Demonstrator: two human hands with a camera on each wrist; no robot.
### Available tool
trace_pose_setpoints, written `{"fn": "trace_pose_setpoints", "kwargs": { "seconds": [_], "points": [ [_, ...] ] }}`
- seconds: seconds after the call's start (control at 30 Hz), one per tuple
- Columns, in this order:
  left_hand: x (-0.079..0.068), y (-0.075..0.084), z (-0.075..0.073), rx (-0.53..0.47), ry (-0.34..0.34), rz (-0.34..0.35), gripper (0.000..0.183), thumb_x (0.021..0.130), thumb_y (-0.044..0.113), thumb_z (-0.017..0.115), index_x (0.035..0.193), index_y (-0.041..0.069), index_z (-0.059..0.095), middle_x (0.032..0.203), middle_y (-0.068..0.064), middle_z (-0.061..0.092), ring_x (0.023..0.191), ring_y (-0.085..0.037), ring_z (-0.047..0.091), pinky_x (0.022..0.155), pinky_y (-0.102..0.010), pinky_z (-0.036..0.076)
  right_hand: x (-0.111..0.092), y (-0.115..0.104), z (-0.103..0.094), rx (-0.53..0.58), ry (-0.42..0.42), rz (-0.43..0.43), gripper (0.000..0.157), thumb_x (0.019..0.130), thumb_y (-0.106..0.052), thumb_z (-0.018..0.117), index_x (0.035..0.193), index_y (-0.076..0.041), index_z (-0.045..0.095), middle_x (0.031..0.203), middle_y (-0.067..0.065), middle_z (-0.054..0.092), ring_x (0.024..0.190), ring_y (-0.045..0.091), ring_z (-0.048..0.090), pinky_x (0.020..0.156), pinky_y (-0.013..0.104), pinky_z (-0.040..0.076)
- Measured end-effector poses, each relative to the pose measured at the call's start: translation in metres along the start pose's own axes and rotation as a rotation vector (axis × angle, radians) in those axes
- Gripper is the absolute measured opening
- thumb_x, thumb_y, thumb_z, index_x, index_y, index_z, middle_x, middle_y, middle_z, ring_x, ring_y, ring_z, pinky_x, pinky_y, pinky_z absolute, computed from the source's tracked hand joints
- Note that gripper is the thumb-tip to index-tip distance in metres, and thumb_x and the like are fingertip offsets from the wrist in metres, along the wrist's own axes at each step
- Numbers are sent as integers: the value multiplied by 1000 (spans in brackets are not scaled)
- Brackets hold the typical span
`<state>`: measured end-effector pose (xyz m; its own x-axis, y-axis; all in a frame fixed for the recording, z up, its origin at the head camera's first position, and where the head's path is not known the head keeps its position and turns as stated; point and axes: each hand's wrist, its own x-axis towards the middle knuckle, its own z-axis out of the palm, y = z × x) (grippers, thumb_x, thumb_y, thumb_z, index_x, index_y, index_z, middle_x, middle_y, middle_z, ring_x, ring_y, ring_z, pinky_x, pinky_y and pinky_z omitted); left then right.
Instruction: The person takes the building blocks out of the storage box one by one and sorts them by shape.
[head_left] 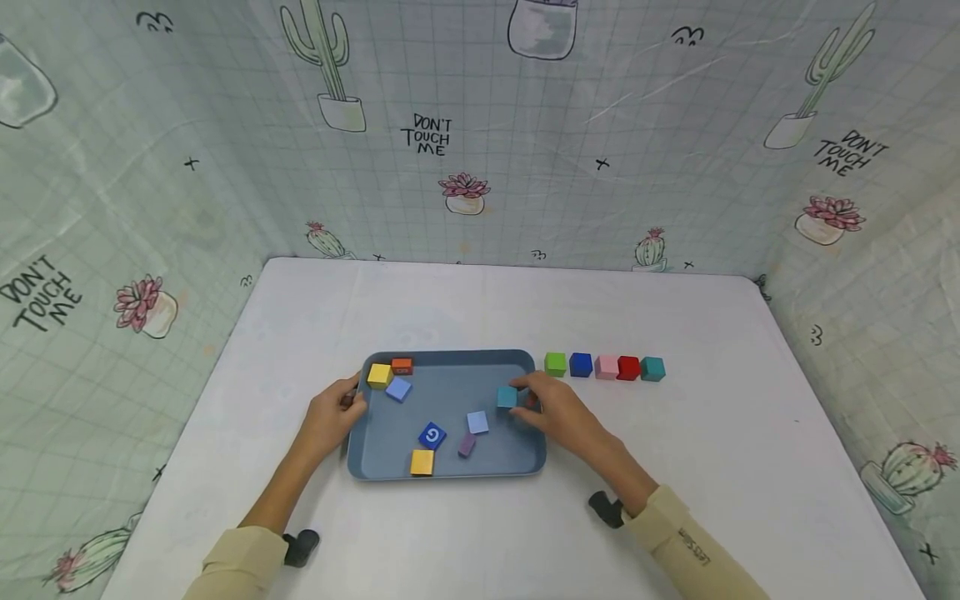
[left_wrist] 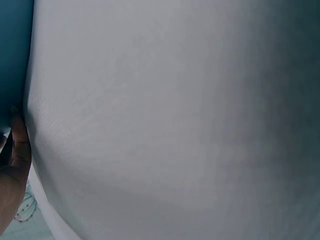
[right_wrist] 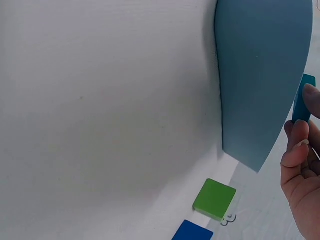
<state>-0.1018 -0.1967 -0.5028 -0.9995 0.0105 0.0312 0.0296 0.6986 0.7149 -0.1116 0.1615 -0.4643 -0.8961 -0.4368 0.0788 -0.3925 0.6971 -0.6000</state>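
A blue-grey tray point(head_left: 450, 417) lies on the white table with several small blocks inside. At its left wall, my left hand point(head_left: 337, 412) grips the rim; the left wrist view shows those fingers point(left_wrist: 20, 142) against the tray's outer side. Over the tray's right part, my right hand point(head_left: 558, 408) pinches a teal block point(head_left: 507, 397) between thumb and fingers. The right wrist view shows this teal block point(right_wrist: 303, 100) beyond the tray wall point(right_wrist: 260, 75). A light blue block point(head_left: 477, 422) and a purple block point(head_left: 467, 446) sit nearby in the tray.
Elsewhere in the tray are yellow blocks point(head_left: 380, 376), an orange block point(head_left: 402, 366), another light blue block point(head_left: 398, 389) and a blue lettered block point(head_left: 432, 436). Right of it runs a row: green point(head_left: 555, 364), blue point(head_left: 581, 365), pink point(head_left: 607, 367), red point(head_left: 628, 367) and teal blocks point(head_left: 652, 369).
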Motion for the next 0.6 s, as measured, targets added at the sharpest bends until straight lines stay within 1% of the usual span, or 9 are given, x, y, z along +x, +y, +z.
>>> {"fn": "trace_pose_setpoints", "kwargs": {
  "seconds": [0.1, 0.27, 0.4, 0.6],
  "points": [
    [0, 0, 0, -3, -1, -3, 47, 88, 7, 54, 134, -5, 48, 100, -15, 62, 81, -23, 54, 67, -35, 49, -1, 2, -1, -10, 3, -6, 41, 78, -12, 77, 116, -8, 63, 87, -2, 54, 76, 12, 50, 63, 18, 47],
    [-1, 0, 0, -12, -2, -7, 47, 89, 7, 54, 134, -6, 47, 106, -18, 63, 84, -25, 56, 72, -38, 51, -4, 5, -4, 6, 4, -21, 41, 77, -10, 77, 116, -6, 63, 87, -2, 55, 77, 15, 53, 64, 19, 48],
    [-1, 0, 0, -19, -3, -6, 47, 89, 7, 54, 134, -6, 47, 107, -19, 62, 85, -26, 57, 73, -39, 51, -5, 7, -8, 17, -2, 1, 42, 78, -11, 77, 117, -6, 62, 87, 0, 57, 79, 18, 54, 64, 20, 48],
    [-1, 1, 0, -21, 2, -9, 47, 89, 7, 54, 134, -6, 47, 110, -20, 62, 86, -26, 58, 73, -39, 51, -4, 8, -13, 36, -14, 49, 43, 79, -12, 76, 119, -8, 62, 92, 4, 59, 81, 19, 55, 63, 19, 49]
  ]
}}
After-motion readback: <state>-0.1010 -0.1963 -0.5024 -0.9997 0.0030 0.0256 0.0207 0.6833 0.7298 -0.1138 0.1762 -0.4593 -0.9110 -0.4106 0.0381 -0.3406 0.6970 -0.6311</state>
